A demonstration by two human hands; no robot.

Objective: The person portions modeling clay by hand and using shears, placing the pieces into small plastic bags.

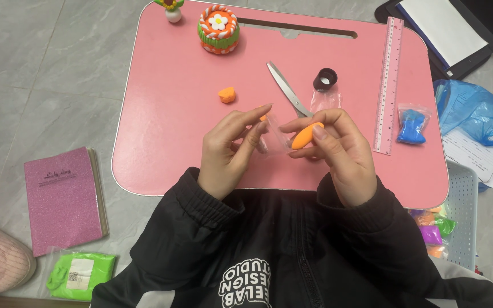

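Inspector: Where is the orange clay piece (307, 136)?

Assessor: Pinched in the right hand (338, 153), over the near middle of the pink tray (166, 137). Its long axis tilts up toward the far right.

Inspector: And the left hand (227, 149)?

Assessor: Just left of it, fingers closed on a clear plastic wrapper (275, 137) touching the clay's near end.

Soft, even light falls from above, bright enough to show every colour plainly. The pink desk (166, 142) carries only faint, short shadows beside the scissors (288, 90) and the ruler (388, 85). A mild sheen lies on the grey floor (47, 74), with no hard glare. Focus is sharp across the middle; the hands show no motion blur. Straight edges bend slightly toward the corners.
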